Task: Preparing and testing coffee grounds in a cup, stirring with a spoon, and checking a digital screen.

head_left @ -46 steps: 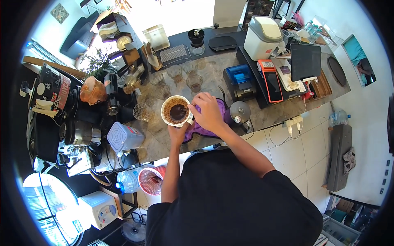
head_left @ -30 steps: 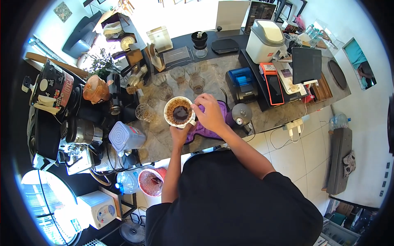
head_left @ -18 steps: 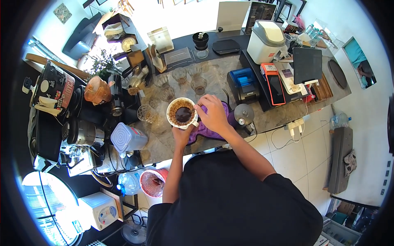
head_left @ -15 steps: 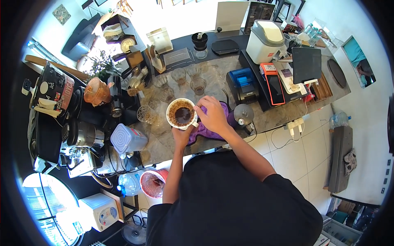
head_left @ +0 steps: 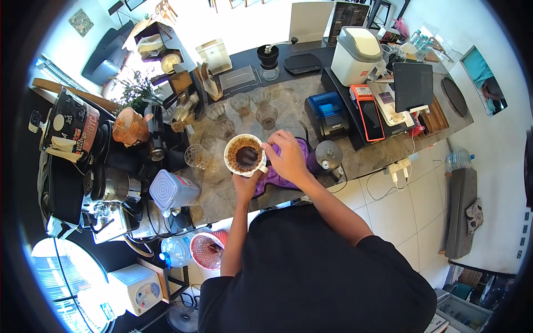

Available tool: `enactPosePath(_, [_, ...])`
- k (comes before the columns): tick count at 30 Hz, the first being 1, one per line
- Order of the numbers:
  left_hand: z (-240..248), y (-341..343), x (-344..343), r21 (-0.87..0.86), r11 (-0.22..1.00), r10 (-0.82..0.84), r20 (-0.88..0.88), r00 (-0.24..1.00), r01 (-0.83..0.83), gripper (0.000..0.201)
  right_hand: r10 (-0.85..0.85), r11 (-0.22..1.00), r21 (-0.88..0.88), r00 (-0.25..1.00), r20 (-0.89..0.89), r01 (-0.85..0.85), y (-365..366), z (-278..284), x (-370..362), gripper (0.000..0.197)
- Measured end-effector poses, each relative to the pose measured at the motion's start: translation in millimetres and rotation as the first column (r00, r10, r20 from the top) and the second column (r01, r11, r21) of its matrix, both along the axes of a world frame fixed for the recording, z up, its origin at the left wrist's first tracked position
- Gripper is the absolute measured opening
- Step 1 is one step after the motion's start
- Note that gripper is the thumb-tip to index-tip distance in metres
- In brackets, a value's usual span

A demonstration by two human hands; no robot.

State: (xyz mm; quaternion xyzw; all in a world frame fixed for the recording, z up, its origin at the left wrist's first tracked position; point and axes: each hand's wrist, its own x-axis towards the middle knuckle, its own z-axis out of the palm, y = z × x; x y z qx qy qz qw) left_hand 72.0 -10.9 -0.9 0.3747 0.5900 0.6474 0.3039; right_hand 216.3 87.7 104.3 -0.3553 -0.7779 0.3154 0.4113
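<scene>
A white coffee dripper (head_left: 228, 160) with a side handle is held over the counter's near edge, its mouth facing up. Wet brown coffee grounds (head_left: 247, 157) line its inside and lie dark at the bottom. My left hand (head_left: 245, 186) is closed round the dripper from below, most of its fingers hidden by it. The fingers of my right hand (head_left: 287, 157) are pinched together at the right side of the rim; whether they grip a paper filter or the rim itself, I cannot tell. Under my right hand a purple cloth (head_left: 274, 185) lies on the counter.
Several clear glasses (head_left: 267, 116) stand beyond the dripper, with a patterned glass (head_left: 196, 156) to its left. A rounded metal kettle (head_left: 328, 156) sits right of the cloth. Further right is a blue-topped printer (head_left: 327, 114). A lidded plastic container (head_left: 173, 190) stands at left, above a red-and-white bin (head_left: 209, 249).
</scene>
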Motion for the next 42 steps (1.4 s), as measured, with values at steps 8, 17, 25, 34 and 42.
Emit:
enactPosePath(8, [-9,1,-1,-0.024,0.999,0.029,-0.017,0.999,-0.029,0.043,-0.042,0.992,0.118,0.999,-0.002,0.042,3,30,19,0.028])
enactPosePath(17, [-2,0,0,-0.055,0.998,0.013,-0.013,1.0,-0.014,0.047,-0.503,0.805,0.197,0.82,-0.274,0.559,49,82,137,0.015])
enactPosePath(25, [1,-1,0,-0.096,0.994,0.038,-0.027,0.999,-0.041,0.041,-0.875,0.392,0.427,0.474,-0.102,0.815,116,34,240,0.042])
enactPosePath(34, [4,-1,1,-0.061,0.997,0.036,-0.026,0.999,-0.037,0.041,-0.923,0.38,0.299,0.338,0.184,0.875,152,13,258,0.069])
enactPosePath(42, [1,1,0,-0.041,0.998,0.04,-0.016,0.999,-0.041,0.039,-0.873,0.482,0.339,0.478,0.1,0.808,166,12,256,0.072])
